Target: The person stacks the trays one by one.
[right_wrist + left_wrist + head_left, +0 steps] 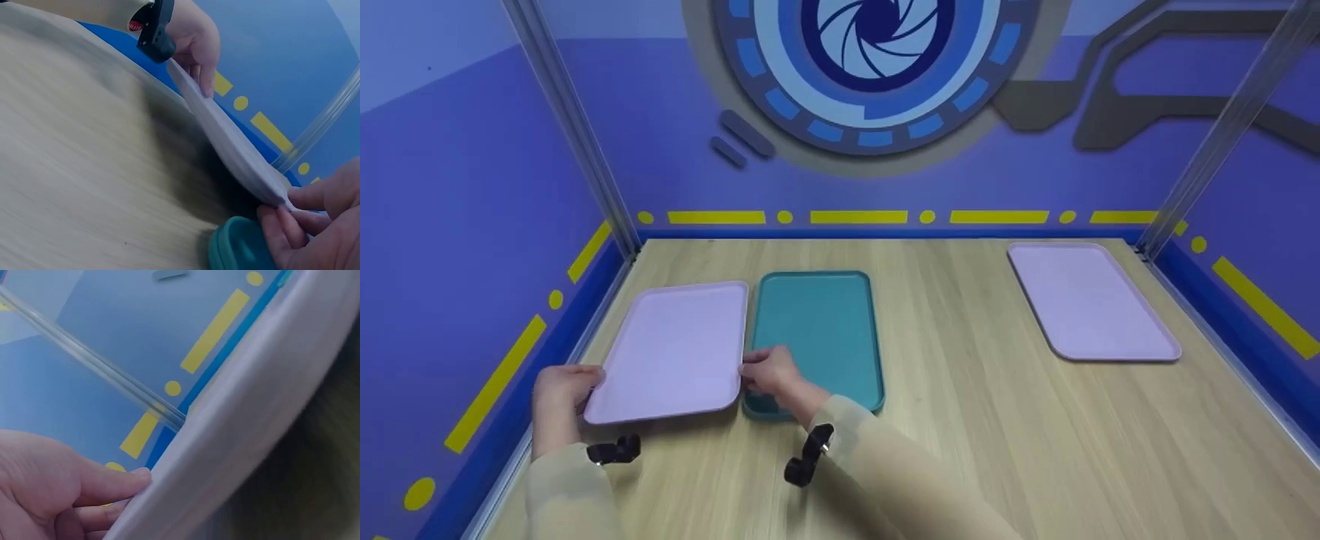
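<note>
A lilac tray point(671, 352) is held between both hands at the left of the table. My left hand point(561, 394) pinches its left edge near the front corner, thumb on top and fingers beneath. On the opposite edge, my right hand point(772, 373) pinches the rim between thumb and fingers. In the right wrist view the lilac tray point(225, 140) is raised off the wood, with a shadow below its near side. Just right of it lies a teal tray point(817, 322), flat on the table, partly covered by my right hand and wrist.
Another lilac tray point(1091, 300) lies at the back right of the wooden table point(952, 420). Blue-purple panels point(472, 225) with yellow marks wall in the left, back and right sides. Metal posts point(577, 120) stand at the back corners.
</note>
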Demonstrator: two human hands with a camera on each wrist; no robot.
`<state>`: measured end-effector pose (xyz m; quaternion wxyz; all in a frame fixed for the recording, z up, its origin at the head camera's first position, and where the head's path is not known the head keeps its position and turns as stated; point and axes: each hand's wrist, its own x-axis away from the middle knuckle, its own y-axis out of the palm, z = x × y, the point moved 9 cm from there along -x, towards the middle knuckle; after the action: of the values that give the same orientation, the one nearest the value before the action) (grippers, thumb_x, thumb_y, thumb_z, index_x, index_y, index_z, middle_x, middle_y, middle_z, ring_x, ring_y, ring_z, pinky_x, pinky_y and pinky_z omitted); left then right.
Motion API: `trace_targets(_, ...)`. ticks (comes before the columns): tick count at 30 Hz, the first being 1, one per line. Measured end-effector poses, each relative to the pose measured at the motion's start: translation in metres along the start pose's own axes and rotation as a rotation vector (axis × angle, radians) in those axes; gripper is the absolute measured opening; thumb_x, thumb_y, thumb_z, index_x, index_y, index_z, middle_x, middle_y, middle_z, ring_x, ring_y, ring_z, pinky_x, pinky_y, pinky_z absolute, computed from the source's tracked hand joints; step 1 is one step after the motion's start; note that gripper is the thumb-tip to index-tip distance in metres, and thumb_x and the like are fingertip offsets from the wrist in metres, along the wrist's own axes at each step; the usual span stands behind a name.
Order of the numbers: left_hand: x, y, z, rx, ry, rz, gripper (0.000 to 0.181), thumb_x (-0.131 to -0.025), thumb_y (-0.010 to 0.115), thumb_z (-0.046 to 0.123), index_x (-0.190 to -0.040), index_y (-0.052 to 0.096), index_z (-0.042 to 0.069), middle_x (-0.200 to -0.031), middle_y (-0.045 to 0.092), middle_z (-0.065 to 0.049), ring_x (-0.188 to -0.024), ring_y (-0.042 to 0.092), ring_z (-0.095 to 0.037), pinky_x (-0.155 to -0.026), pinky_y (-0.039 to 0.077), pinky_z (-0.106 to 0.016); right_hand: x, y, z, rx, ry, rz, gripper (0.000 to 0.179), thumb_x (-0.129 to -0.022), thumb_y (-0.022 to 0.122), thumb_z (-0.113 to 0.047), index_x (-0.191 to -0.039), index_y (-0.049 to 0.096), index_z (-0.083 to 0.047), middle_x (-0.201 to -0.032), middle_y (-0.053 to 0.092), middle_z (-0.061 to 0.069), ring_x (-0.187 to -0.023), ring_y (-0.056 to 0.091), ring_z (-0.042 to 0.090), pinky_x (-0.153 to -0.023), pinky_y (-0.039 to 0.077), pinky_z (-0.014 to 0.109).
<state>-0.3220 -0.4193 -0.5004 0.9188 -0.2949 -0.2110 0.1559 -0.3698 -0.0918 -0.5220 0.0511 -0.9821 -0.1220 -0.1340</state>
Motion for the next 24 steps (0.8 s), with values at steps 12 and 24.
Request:
trace_targets(12, 0.007, 0.011, -0.013, 0.295, -0.133, -0.034, 0.05, -0.101, 0.065, 0.021, -0.145, 0.055, -0.001, -0.11, 0.069, -0.007, -0.093, 0.061, -0.019, -0.076, 0.052, -0.025, -0.003, -0.009, -0.001, -0.204, -0.034, -0.007, 0.029, -0.091, 0.065, 0.009, -0.12, 0.068, 0.013, -0.113, 0.073, 0.025, -0.105, 0.074, 0.035, -0.091, 0.062, 0.042)
trace_targets(24, 0.013, 0.032, 0.014, 0.441, -0.085, -0.064, 0.034, -0.096, 0.073, 0.016, -0.127, 0.069, 0.002, -0.078, 0.065, 0.013, -0.073, 0.064, -0.009, -0.066, 0.057, -0.023, 0.004, -0.045, -0.012, -0.249, -0.08, -0.03, 0.032, -0.092, 0.064, 0.012, -0.123, 0.065, 0.015, -0.117, 0.07, 0.027, -0.101, 0.073, 0.028, -0.094, 0.061, 0.041)
